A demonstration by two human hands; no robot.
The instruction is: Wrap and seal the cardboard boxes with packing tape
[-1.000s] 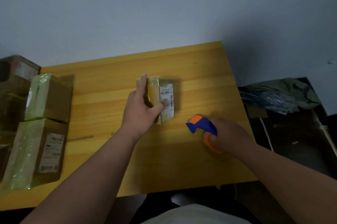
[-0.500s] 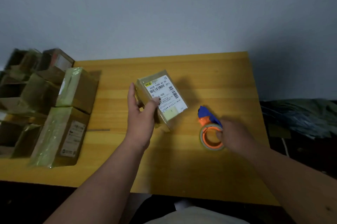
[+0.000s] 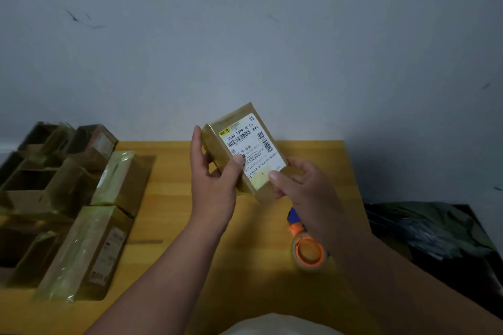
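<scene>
Fingers (image 3: 196, 141) of the left hand (image 3: 213, 185) curl behind a small taped cardboard box (image 3: 239, 144), the thumb pressing its labelled face, so the box is held up in the air above the middle of the yellow wooden surface (image 3: 174, 198), tilted with one corner toward the wall. The right hand (image 3: 302, 185) grips the box's lower right corner, thumb on the white shipping label (image 3: 253, 152) and fingers wrapped underneath. The label shows barcodes and printed text, and the box skin looks glossy with tape.

Below the right wrist, near the surface's right edge, lies a tape dispenser (image 3: 306, 247) with an orange hub, a blue head and a roll of clear tape, untouched by either hand.

Along the left edge of the surface stand several other cardboard boxes (image 3: 89, 247), some wrapped in shiny tape, some open-topped further left. A dark heap of bags (image 3: 435, 228) lies off the right side of the surface, lower down.
</scene>
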